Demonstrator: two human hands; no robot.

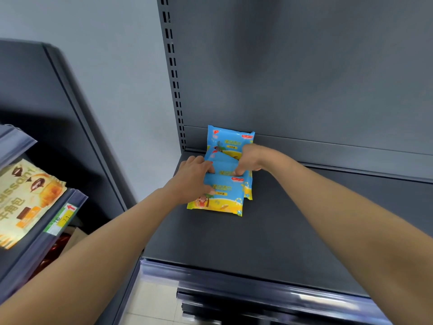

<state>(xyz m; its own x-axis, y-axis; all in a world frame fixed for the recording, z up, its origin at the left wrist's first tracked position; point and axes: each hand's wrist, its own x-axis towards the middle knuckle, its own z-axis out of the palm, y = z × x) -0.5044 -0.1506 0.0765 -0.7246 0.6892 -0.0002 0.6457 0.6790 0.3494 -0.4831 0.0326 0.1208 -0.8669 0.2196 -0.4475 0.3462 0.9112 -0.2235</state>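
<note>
Sky-blue packets with yellow beach band, red corner badge; dark grey shelf; pale grey wall; cream croissant bag printed brown and orange; green-yellow price tag, red arrow

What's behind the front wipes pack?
A second pack, partly tucked under the front pack, then a third pack against the back panel. The left hand and right hand cover much of the second.

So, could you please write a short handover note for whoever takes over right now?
Left hand: grips the middle wipes pack at its left edge, thumb on the front pack.
Right hand: pinches the same pack from the right.
Packs overlap in a row at the back-left corner of the shelf, rear pack nearest the back panel.
Done: packs on the shelf. Left: probably seat the middle one, square the row.
</note>
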